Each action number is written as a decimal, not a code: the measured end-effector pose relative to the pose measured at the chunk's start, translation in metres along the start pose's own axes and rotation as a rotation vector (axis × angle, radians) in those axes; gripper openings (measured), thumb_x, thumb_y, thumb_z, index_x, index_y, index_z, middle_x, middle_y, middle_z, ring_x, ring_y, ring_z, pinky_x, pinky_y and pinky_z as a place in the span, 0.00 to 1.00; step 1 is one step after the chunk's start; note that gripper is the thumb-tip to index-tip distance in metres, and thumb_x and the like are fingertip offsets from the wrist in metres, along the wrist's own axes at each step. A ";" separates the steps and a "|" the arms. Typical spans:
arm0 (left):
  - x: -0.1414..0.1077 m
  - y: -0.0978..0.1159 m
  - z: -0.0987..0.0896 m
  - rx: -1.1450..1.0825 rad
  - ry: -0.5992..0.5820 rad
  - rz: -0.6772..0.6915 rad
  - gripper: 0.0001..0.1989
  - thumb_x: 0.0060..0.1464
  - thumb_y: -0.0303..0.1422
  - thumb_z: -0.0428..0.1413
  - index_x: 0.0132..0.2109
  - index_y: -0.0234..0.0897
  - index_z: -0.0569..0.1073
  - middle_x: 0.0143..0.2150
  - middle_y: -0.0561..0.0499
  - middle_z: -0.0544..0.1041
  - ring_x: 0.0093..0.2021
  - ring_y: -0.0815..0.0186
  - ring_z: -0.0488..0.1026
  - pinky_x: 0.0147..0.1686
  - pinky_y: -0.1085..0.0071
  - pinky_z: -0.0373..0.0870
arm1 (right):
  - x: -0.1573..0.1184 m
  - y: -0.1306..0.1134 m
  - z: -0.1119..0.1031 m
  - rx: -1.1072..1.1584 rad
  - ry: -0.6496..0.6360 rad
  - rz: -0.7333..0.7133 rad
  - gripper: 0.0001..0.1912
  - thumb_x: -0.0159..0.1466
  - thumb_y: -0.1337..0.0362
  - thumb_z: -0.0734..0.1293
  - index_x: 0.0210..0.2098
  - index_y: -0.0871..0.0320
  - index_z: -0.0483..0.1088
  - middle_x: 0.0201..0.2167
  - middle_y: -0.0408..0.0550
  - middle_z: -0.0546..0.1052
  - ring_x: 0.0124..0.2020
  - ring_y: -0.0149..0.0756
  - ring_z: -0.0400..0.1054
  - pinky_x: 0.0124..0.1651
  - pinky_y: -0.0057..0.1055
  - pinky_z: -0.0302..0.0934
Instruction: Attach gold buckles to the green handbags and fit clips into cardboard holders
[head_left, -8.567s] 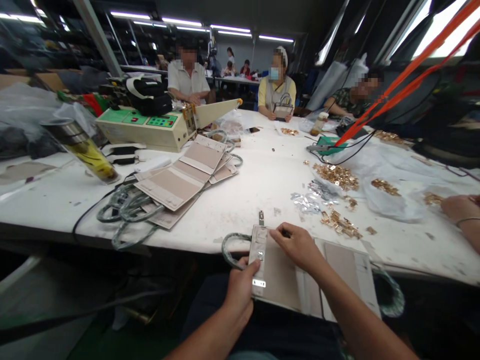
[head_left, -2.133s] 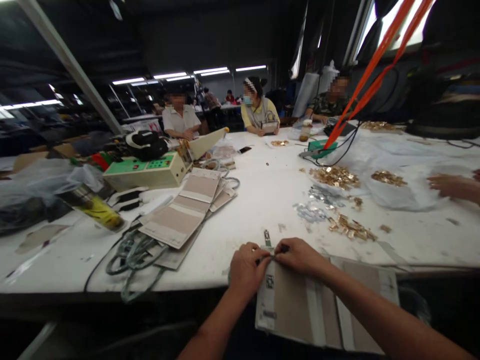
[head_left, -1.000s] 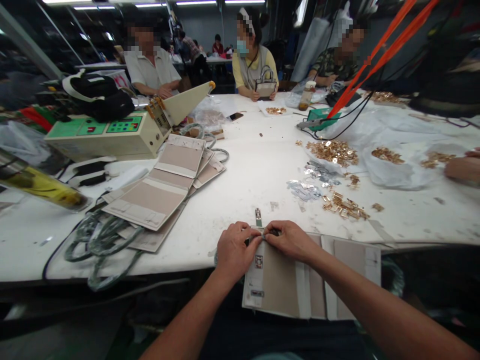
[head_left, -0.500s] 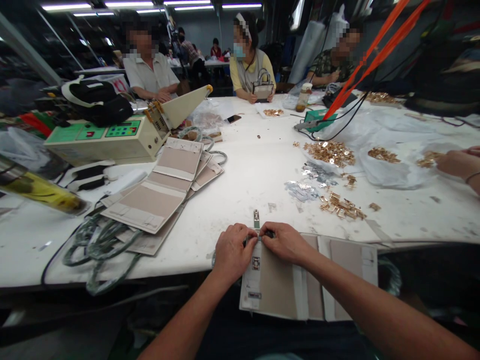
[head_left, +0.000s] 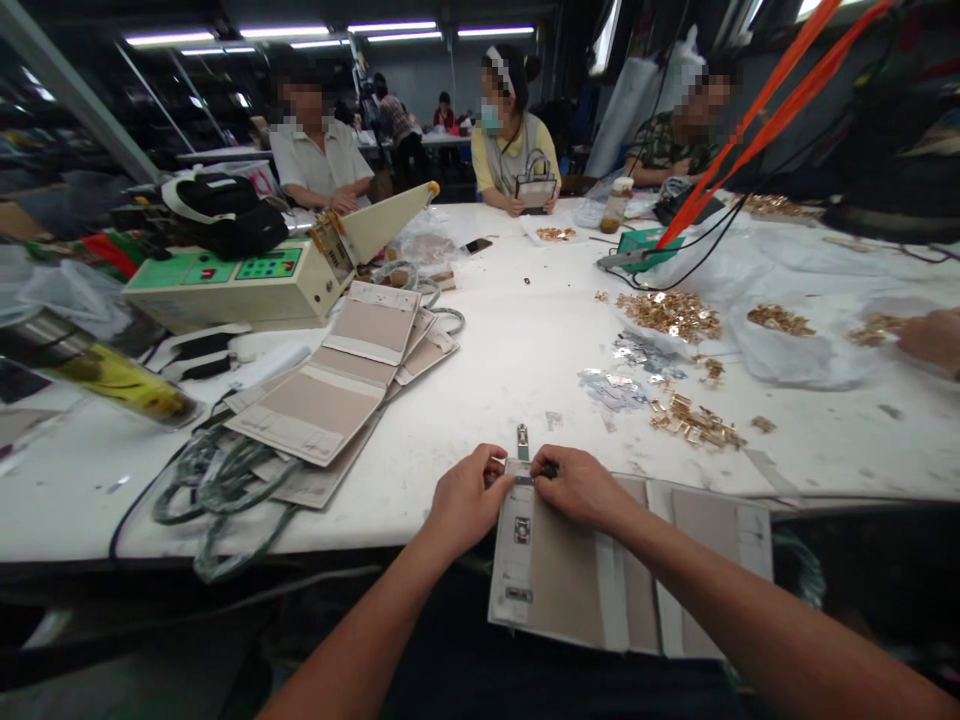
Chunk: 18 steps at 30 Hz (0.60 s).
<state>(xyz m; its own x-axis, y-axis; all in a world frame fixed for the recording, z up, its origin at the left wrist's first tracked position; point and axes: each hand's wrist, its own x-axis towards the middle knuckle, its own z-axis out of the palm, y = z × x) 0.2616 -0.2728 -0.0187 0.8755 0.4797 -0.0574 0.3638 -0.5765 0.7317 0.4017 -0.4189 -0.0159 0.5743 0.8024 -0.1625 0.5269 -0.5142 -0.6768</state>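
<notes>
A beige bag panel [head_left: 566, 580] with pale edge strips lies tilted over the table's front edge, partly on my lap. My left hand [head_left: 466, 500] is closed at its far left corner, thumb and fingers curled round the edge. Beside it my right hand [head_left: 576, 488] is closed in a pinch, its fingertips on the same edge strip; a small dark thing shows under the fingers, too hidden to name. Between the fingertips lies a small metal plate [head_left: 523, 480]. Nearer me the strip carries a square metal fitting [head_left: 522, 530] and a flat one [head_left: 518, 594]. A metal clasp piece [head_left: 523, 437] stands out beyond the edge.
Stacked bag panels [head_left: 315, 400] with wrapped handles lie left, near a bottle [head_left: 105, 370] and a green-topped machine [head_left: 225, 285]. Gold fittings [head_left: 694, 420] and silver plates [head_left: 615, 388] are heaped at right. Co-workers sit across the table; another person's hand [head_left: 934, 340] is at far right.
The view has shifted slightly, so everything sits further right. My left fingers have loosened a little and drawn back from the right fingertips, showing more of the small metal plate.
</notes>
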 end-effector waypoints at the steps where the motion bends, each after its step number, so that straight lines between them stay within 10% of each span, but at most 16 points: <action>1: 0.003 0.001 -0.003 -0.020 -0.033 -0.038 0.16 0.59 0.34 0.58 0.54 0.40 0.71 0.40 0.53 0.81 0.39 0.63 0.77 0.40 0.69 0.68 | 0.000 0.000 0.000 0.000 0.004 0.002 0.06 0.59 0.69 0.66 0.33 0.54 0.74 0.32 0.44 0.79 0.34 0.37 0.70 0.38 0.29 0.56; 7: 0.013 0.007 -0.016 0.039 -0.138 -0.085 0.23 0.53 0.36 0.61 0.55 0.35 0.72 0.32 0.52 0.80 0.35 0.60 0.77 0.33 0.70 0.66 | -0.003 -0.001 0.007 0.001 0.027 -0.005 0.06 0.58 0.70 0.66 0.33 0.54 0.74 0.32 0.43 0.79 0.35 0.39 0.72 0.39 0.29 0.57; 18: 0.026 0.004 -0.019 -0.310 -0.420 -0.432 0.11 0.43 0.37 0.64 0.26 0.36 0.72 0.16 0.55 0.71 0.16 0.67 0.68 0.19 0.72 0.66 | 0.004 0.010 0.029 0.017 0.036 -0.052 0.09 0.57 0.71 0.64 0.32 0.53 0.74 0.31 0.43 0.80 0.36 0.40 0.73 0.39 0.29 0.58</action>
<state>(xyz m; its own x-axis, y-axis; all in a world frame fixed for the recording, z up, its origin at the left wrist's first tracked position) 0.2797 -0.2496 -0.0042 0.7441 0.2906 -0.6015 0.6555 -0.1440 0.7413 0.3907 -0.4115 -0.0443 0.5690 0.8161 -0.1007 0.5462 -0.4667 -0.6956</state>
